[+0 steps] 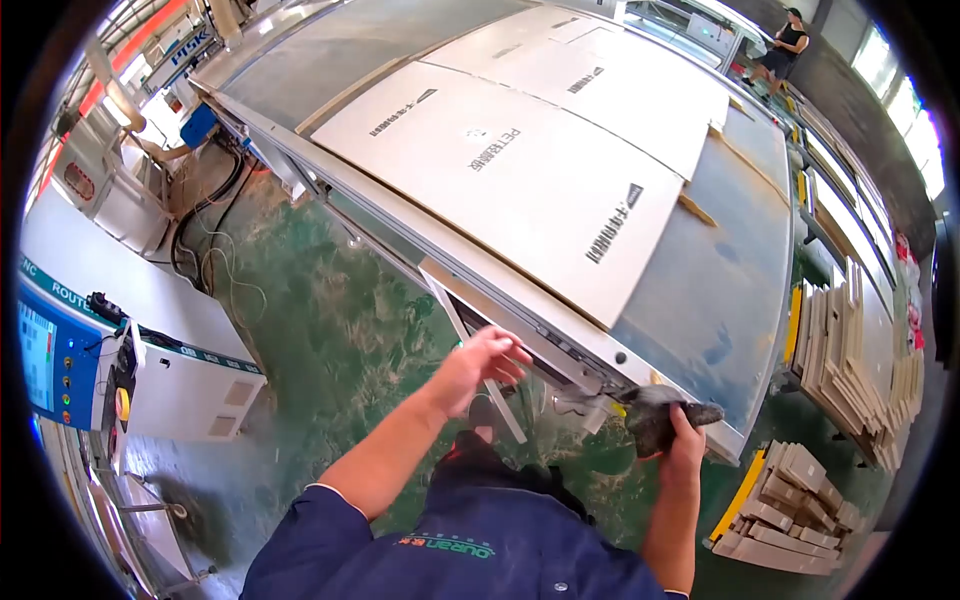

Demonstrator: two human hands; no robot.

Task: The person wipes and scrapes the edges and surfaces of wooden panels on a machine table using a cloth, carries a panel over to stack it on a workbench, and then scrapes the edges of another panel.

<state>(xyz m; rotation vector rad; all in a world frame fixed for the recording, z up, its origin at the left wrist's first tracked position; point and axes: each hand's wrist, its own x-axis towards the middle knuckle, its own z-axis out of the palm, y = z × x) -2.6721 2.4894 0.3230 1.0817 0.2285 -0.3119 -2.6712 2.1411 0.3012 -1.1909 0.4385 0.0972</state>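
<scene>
My right hand (686, 438) is closed around a dark grey, fuzzy brush-like thing (655, 418) at the table's near corner; its exact kind is unclear. My left hand (482, 368) is held out in front of my body, fingers loosely bent and apart, with nothing seen in it. Behind that hand a pale narrow strip (508, 412) slants down beside the table edge. Large white printed boards (540, 190) lie on the grey table (690, 345), just beyond both hands.
At the left stands a CNC router control cabinet (190, 385) with a screen (38, 345). Cables (205, 245) run over the green floor (340, 330). Stacks of cut panels (850, 360) and a pallet of offcuts (790, 510) are at the right. Another person (788, 48) is at the far right.
</scene>
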